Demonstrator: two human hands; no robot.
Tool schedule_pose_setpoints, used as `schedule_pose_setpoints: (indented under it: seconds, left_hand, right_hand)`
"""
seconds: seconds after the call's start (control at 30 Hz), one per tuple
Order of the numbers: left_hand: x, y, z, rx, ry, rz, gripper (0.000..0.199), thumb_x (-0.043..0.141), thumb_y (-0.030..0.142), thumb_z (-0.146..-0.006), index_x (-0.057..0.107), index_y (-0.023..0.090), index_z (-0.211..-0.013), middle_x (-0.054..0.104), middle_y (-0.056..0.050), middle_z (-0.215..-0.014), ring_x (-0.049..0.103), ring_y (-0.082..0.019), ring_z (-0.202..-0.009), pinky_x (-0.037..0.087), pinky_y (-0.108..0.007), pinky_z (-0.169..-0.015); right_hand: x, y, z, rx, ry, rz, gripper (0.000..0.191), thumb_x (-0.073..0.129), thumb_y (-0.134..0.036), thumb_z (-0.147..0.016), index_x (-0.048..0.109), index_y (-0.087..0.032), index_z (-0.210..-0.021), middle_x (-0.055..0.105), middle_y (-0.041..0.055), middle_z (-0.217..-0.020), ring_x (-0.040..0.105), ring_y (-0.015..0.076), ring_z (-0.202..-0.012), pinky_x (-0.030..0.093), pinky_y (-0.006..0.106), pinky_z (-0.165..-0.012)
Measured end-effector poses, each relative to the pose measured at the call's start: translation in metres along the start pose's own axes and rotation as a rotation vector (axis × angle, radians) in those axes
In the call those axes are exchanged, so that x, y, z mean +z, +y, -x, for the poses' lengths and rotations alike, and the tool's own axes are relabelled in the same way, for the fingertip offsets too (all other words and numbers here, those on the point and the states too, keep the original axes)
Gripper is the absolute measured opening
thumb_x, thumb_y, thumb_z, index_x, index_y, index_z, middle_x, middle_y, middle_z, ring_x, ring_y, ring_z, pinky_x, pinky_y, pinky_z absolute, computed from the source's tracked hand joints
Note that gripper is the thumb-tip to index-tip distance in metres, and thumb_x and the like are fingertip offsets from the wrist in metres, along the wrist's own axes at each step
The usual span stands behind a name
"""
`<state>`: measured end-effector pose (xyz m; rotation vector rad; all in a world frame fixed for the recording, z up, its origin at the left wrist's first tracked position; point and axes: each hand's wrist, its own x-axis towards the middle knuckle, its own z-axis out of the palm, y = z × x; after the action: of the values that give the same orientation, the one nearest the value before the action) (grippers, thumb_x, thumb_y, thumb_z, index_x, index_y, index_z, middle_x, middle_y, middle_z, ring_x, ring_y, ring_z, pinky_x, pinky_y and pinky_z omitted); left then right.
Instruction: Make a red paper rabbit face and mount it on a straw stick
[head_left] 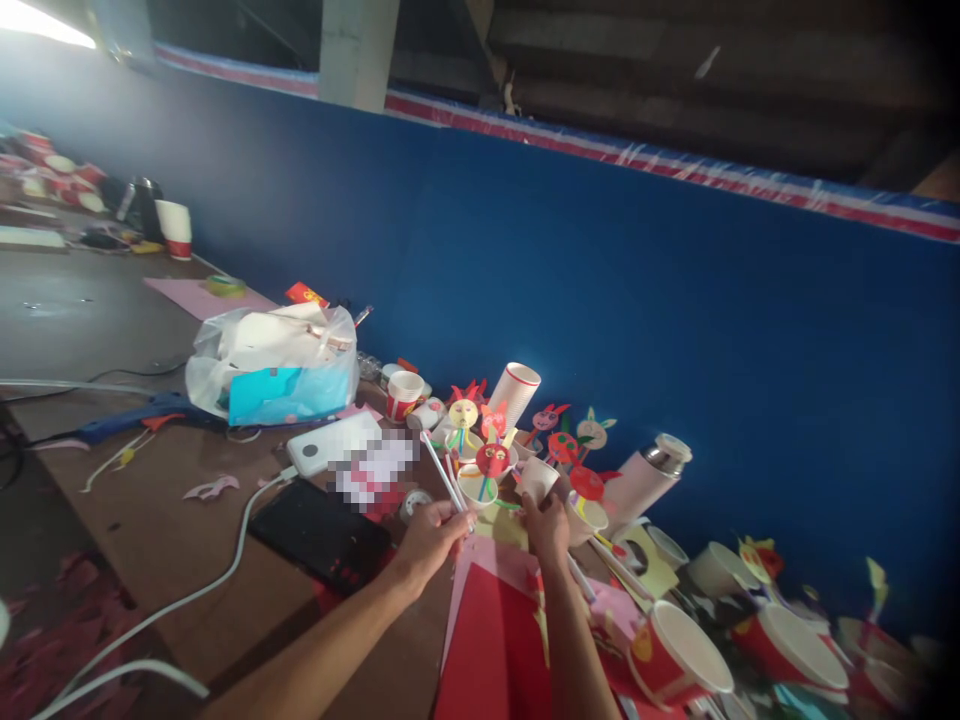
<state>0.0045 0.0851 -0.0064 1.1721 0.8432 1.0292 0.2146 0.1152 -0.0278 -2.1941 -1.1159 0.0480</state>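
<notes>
My left hand is closed, with thumb and fingers pinching a thin white stick that slants up to the left; whether it is a straw or a pen I cannot tell. My right hand is wrapped around a small white paper cup. Just beyond both hands stand several paper cups with cut-paper faces on sticks, among them a red face and a yellow one. Red paper lies beneath my forearms, over a pink sheet.
A black phone and a white power bank with a cable lie left. Behind them are a plastic bag and a blue-handled glue gun. A thermos and red-and-white cups crowd the right, along a blue partition.
</notes>
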Motion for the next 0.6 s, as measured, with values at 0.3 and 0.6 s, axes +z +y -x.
schedule_pose_setpoints:
  seconds: [0.3,0.6]
  left_hand:
    - [0.000,-0.001,0.001,-0.010,-0.003,0.014,0.031,0.054,0.043,-0.071,0.054,0.013,-0.062,0.044,0.005,-0.042,0.041,-0.008,-0.037,0.031,-0.020,-0.041]
    - [0.002,0.006,0.005,0.010,-0.023,-0.009,0.033,0.055,0.045,-0.070,0.052,0.015,-0.058,0.044,0.006,-0.041,0.040,-0.008,-0.038,0.031,-0.020,-0.041]
  right_hand:
    - [-0.021,-0.004,0.024,-0.080,-0.064,-0.062,0.040,0.044,-0.037,-0.075,0.058,-0.012,-0.103,0.067,0.0139,-0.093,0.061,0.0291,-0.089,0.042,0.032,-0.071]
    - [-0.055,-0.028,0.072,-0.159,-0.182,-0.343,0.042,0.041,-0.048,-0.078,0.067,-0.015,-0.085,0.068,0.0067,-0.072,0.062,0.0194,-0.064,0.046,0.027,-0.060]
